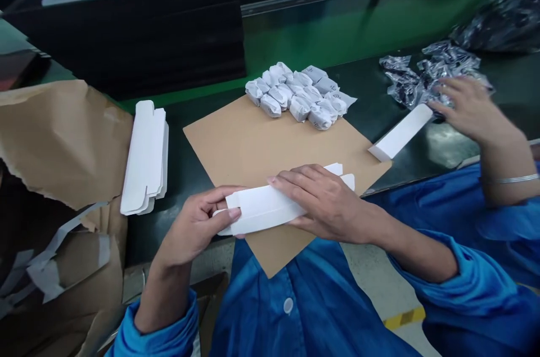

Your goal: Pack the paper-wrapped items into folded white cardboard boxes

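Observation:
A long white folding carton point(264, 208) is held between my two hands, above a brown cardboard sheet point(274, 146). My left hand point(202, 219) pinches its left end, thumb on top, beside an end flap. Across the right part lies my right hand point(323, 199), fingers wrapped over the top face, with flaps sticking out past the knuckles. On the sheet's far corner sits a cluster of small white wrapped packets point(299, 93). To the left, flat white cartons point(145, 160) lie in a stack on the dark table.
At the right, a co-worker's hand point(472, 107) is near a formed white box point(403, 132) and clear plastic-wrapped pieces point(426, 76). Black stacked trays point(139, 36) stand at the back left. A torn brown paper bag point(63, 143) is at the left edge.

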Available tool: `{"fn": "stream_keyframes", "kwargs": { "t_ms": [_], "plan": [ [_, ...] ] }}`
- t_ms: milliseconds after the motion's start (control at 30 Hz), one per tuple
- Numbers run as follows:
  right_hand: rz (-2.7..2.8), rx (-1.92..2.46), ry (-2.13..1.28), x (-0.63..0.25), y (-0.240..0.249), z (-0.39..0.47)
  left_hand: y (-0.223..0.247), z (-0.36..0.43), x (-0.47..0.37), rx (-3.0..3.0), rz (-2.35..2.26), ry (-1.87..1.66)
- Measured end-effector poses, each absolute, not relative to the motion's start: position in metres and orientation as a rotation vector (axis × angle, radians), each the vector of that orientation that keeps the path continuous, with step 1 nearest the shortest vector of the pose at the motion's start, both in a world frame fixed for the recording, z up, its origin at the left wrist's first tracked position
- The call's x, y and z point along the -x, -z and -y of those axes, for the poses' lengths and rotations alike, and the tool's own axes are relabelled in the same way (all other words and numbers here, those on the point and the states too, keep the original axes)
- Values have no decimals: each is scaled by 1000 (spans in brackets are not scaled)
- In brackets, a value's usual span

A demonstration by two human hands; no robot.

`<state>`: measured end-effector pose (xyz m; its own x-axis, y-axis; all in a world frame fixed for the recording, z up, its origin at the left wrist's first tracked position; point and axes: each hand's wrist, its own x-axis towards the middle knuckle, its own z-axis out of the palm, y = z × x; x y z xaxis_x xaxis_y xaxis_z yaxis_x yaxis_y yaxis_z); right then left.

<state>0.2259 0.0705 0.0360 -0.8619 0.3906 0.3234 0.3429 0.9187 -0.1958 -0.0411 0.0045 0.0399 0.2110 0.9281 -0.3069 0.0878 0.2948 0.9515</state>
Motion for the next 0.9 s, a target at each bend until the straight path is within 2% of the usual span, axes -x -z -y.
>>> {"fn": "stream_keyframes", "kwargs": {
  "t_ms": [100, 200, 333, 500, 567, 633, 733, 833, 900],
  "plan": [
    [2710, 542, -144, -225, -35, -71, -39, -7, 35, -1330, -1390, -872],
    [2707, 608, 51, -221, -32, -64, -36, -13, 27, -1530, -1565, -951],
    [2655, 667, 235, -218, -29, -62, -34, -17, 29, -1531, -1701, -1055],
    [2236, 1075, 342, -203, -19, -66, -28, -2, 2, -1332, -1421, -1719],
    [2148, 1139, 373, -189, -14, -57, -22, 2, -20, -1365, -1319, -1727],
    [2243, 1044, 256, -178, -13, -43, -16, 1, -36, -1307, -1461, -1669],
    [2420, 826, -339, -178, -23, -32, -13, -8, -36, -1263, -1787, -1566],
    [2155, 847, -893, -188, -39, -47, -16, -13, -22, -1477, -1771, -1345],
    [1987, 805, -1019, -192, -46, -63, -18, -13, -16, -1604, -1731, -1316]
  ]
}}
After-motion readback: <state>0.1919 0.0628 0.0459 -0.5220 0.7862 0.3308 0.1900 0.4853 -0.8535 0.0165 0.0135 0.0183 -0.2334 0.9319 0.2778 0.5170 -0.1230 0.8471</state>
